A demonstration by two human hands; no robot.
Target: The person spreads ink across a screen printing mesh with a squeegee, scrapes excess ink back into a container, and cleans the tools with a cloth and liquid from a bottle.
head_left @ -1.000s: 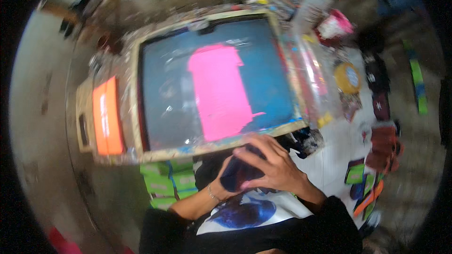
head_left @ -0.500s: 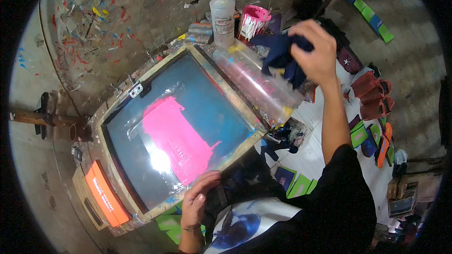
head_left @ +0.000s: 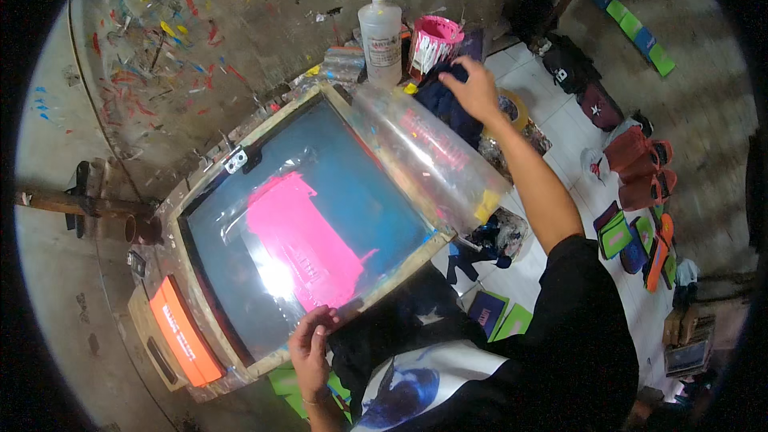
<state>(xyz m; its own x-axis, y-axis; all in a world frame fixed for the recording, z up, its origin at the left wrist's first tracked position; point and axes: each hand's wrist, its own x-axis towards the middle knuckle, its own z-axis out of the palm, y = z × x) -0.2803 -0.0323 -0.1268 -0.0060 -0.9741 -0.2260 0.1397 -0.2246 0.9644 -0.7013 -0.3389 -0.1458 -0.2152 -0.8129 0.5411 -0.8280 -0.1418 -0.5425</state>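
Observation:
A wooden-framed printing screen lies tilted across the bench, with a broad patch of bright pink ink on its blue-grey mesh. By the frame's near edge my left hand is loosely bent, fingers apart and empty, with pink on the fingertips. Beyond the screen's right side, my right hand has its fingers bent around the upper part of a crumpled dark blue cloth. The cloth rests beside a pink-smeared ink tub. A roll of clear plastic film lies between screen and cloth.
A white plastic bottle stands behind the screen. A metal hinge clamp sits on the frame's far left edge. An orange printed piece lies at the near left. Red sandals and several green and blue pieces are on the floor at right.
My right hand has moved left and lowered the dark blue cloth beside the ink tub. My left hand has drawn back slightly to the left and nearer me, off the frame's edge.

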